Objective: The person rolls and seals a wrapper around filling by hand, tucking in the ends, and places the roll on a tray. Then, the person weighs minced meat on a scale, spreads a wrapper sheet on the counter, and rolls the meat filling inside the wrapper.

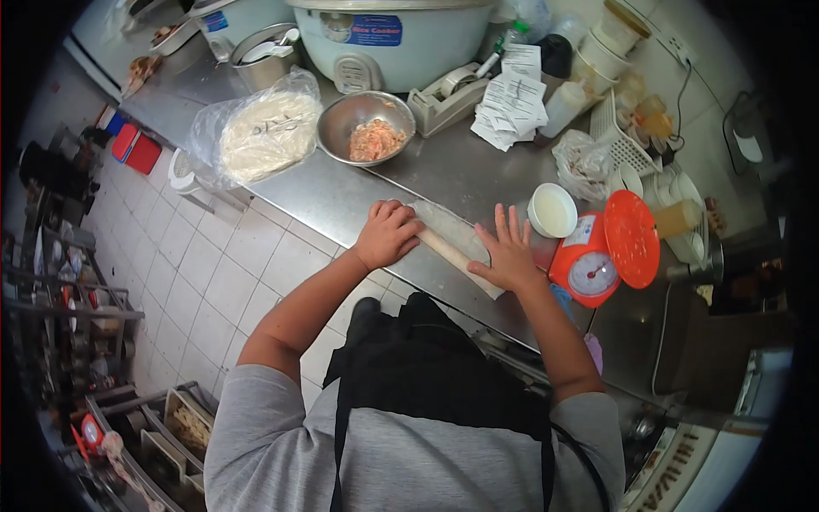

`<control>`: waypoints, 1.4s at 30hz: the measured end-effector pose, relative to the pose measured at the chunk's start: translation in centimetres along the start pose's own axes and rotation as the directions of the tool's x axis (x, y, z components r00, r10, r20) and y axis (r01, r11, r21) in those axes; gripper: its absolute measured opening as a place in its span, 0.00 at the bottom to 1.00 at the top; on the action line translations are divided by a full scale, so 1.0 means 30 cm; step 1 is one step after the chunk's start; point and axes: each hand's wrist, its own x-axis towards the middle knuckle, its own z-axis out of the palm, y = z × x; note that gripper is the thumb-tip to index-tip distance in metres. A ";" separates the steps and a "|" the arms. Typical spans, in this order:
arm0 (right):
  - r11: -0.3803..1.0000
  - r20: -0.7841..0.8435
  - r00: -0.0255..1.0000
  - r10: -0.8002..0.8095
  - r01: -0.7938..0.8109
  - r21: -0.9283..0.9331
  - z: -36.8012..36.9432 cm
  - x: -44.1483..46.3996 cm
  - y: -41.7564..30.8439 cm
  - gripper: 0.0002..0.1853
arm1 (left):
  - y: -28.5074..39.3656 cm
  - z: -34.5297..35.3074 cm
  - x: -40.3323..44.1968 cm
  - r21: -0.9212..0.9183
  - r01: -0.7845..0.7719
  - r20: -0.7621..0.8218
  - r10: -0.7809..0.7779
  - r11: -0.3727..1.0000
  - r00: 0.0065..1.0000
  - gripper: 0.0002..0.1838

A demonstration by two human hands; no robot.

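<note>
A long pale roll [456, 256], which looks like rolled-up wrapper, lies slantwise near the front edge of the steel table. Part of a thin whitish sheet [444, 220] spreads flat just behind it. My left hand [390, 235] is bent over the roll's left end, its fingers curled together. Toward the other end, my right hand [510, 256] has its fingers spread, with the thumb touching the roll. Beyond my hands stands a steel bowl [335, 128] with orange-pink chopped filling [375, 139]. A white bowl [553, 210] of pale liquid sits beside my right hand.
Stacked pale wrappers [269, 136] lie in a plastic bag at the left. A red scale [590, 271] stands right of my right hand. Behind are a large rice cooker [384, 47], a tape dispenser [448, 96], paper slips [512, 102] and a knotted plastic bag [583, 164].
</note>
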 end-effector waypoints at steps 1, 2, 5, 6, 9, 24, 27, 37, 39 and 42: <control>0.999 -0.076 0.996 0.042 -0.043 -0.007 -0.001 -0.015 -0.027 0.40 | -0.009 0.002 0.006 -0.013 -0.040 0.024 0.040 0.999 0.999 0.17; 0.997 -0.113 0.992 0.062 -0.055 0.061 0.002 -0.029 -0.058 0.38 | -0.020 0.003 0.012 -0.019 -0.065 0.031 0.066 0.998 0.997 0.16; 0.980 -0.291 0.945 0.149 -0.102 0.169 0.010 -0.079 -0.170 0.27 | -0.055 -0.002 0.034 -0.052 -0.148 0.055 0.151 0.988 0.987 0.16; 0.971 -0.280 0.938 0.207 -0.161 0.178 0.029 -0.102 -0.181 0.25 | -0.068 -0.005 0.043 -0.071 -0.178 0.063 0.182 0.981 0.981 0.16; 0.931 -0.287 0.892 0.348 -0.293 0.219 0.090 -0.155 -0.164 0.19 | -0.119 0.005 0.077 -0.149 -0.233 0.071 0.245 0.961 0.967 0.14; 0.776 -0.452 0.659 0.601 -0.617 0.132 0.080 -0.006 -0.243 0.07 | -0.197 0.052 0.213 -0.232 -0.361 0.112 0.393 0.903 0.913 0.08; 0.839 -0.343 0.767 0.542 -0.469 0.276 0.097 0.017 -0.254 0.07 | -0.183 0.039 0.213 -0.205 -0.328 0.110 0.355 0.922 0.928 0.08; 0.835 -0.309 0.775 0.551 -0.511 0.206 0.062 0.067 -0.199 0.07 | -0.129 0.105 0.226 -0.271 -0.328 0.100 0.366 0.905 0.925 0.09; 0.857 -0.347 0.783 0.516 -0.463 0.227 0.072 0.071 -0.207 0.08 | -0.135 0.106 0.246 -0.284 -0.323 0.125 0.369 0.903 0.921 0.08; 0.846 -0.249 0.817 0.521 -0.456 0.276 0.094 0.070 -0.170 0.08 | -0.148 0.108 0.274 -0.282 -0.291 0.225 0.358 0.914 0.906 0.08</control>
